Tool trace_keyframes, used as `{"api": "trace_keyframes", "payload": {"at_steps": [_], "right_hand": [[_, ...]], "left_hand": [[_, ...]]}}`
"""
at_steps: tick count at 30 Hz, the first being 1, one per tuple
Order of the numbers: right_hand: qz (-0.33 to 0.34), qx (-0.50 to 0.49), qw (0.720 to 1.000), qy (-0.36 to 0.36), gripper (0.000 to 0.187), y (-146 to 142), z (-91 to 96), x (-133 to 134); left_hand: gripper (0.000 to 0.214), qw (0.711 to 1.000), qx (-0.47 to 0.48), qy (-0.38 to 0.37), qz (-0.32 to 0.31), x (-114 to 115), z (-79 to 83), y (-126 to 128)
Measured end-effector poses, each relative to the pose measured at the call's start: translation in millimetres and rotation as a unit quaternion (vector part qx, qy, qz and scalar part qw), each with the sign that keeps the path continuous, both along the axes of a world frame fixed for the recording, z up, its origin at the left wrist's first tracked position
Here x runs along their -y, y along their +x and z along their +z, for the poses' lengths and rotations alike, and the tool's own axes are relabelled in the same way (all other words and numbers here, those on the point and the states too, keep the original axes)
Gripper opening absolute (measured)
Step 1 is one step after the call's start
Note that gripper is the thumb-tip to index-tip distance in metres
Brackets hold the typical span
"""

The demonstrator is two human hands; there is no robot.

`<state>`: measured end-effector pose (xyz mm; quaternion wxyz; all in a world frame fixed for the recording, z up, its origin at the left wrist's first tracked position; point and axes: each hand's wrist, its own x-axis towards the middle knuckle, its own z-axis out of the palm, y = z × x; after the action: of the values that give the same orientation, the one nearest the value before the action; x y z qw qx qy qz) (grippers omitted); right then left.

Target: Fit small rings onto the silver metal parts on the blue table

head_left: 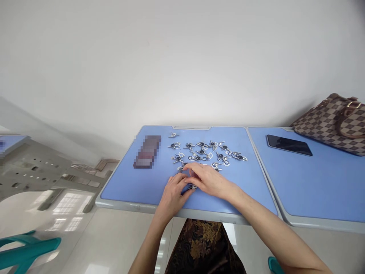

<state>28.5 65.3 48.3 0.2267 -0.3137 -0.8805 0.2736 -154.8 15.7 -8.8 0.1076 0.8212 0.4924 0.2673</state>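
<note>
My left hand (174,193) and my right hand (207,178) meet near the front of a blue table (128,182). Together their fingers pinch a small metal piece (193,185), mostly hidden between them. Just beyond my hands lie several small silver metal clips with black round parts (205,152), scattered across the middle of the tabletop. A few of them touch or overlap.
A blurred dark rectangular object (147,151) lies at the table's left. A second blue table (313,179) adjoins on the right, bearing a black phone (288,145) and a checkered brown handbag (336,122). A grey table frame (34,167) and teal chair (25,253) stand left.
</note>
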Motion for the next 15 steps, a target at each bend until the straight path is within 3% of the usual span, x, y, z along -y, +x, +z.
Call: {"api": "trace_keyframes", "payload": {"at_steps": [6,15], "right_hand": [[0.000,-0.008,1.000,0.027,0.027,-1.8,-7.8,-0.3],[0.023,0.005,1.000,0.021,0.031,0.2,-1.6,1.8]], "left_hand": [[0.022,1.000,0.009,0.010,-0.015,0.4,2.0,0.7],[0.011,0.999,0.014,0.016,-0.036,0.8,3.3,1.7]]}}
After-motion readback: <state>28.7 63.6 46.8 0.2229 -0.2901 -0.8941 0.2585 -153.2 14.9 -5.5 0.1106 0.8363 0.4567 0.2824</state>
